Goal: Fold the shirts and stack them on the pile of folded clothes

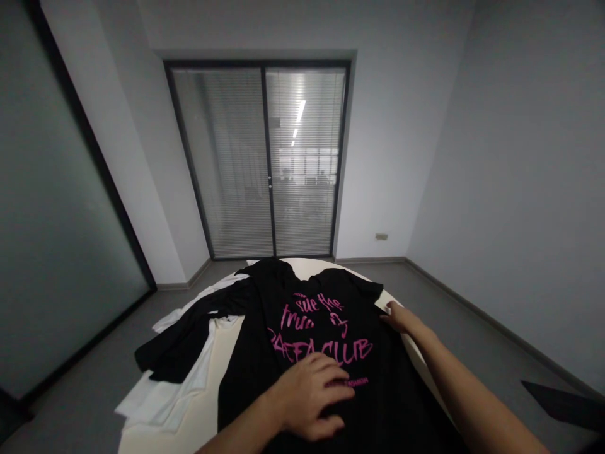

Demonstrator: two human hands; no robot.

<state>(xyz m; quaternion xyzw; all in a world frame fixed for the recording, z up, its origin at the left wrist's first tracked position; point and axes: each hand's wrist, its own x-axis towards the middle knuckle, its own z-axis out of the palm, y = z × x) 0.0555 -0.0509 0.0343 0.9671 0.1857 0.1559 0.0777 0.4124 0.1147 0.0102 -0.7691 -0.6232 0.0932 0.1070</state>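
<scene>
A black T-shirt (302,340) with pink lettering lies spread on a pale round table (217,384), its neckline toward the far side. Over the lower part of the print is my left hand (314,394), palm down with the fingers apart; whether it presses on the cloth I cannot tell. My right hand (399,317) is at the shirt's right side, just below the sleeve. Its fingers are bent together at the fabric edge, and the fingertips are partly hidden.
To the left, another black garment (189,340) lies across white clothes (161,403) that hang over the table's edge. Glass doors with blinds (302,170) stand beyond the table. A dark flat object (567,403) juts in at the lower right.
</scene>
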